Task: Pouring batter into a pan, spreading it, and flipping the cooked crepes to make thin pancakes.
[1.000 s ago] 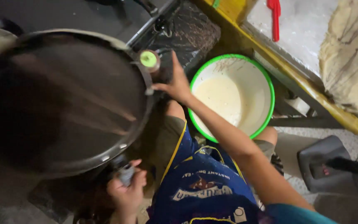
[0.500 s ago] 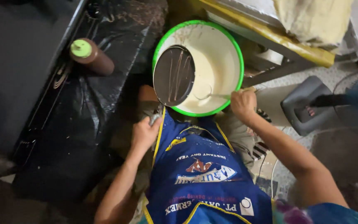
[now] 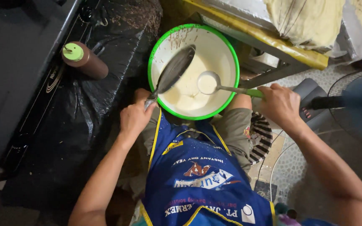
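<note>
**Green-rimmed bowl, pan and ladle: both hands occupied**

Noted at bowl: set close against the knees, just above the top hem of the blue apron; about half full of pale batter; inner wall speckled with dried splashes near the far rim. Support beneath the bowl hidden; cannot tell what carries it.

Left hand: closed tight round the handle of a small dark pan. Pan held tilted over the left half of the bowl, far lip up, near lip low over the batter.

Right hand: wrapped round the green handle of a ladle, well outside the right rim. Ladle cup level, filled with batter, raised above the surface near the bowl's middle. Hands well apart, one at each side of the bowl.

Also present: brown squeeze bottle with green cap, lying on the black plastic sheet near its upper left edge, beside the black cooker; fan at right.

Recommendations, as judgement only:
- Hold the cup level and inside the rim line, to confine drips to the bowl.
- Hold the pan's low lip over the batter, not over the rim, for clean run-off.
- Move slowly; a full cup on a long handle spills readily.
- Grip the pan handle firmly against twisting at this tilt.
</note>
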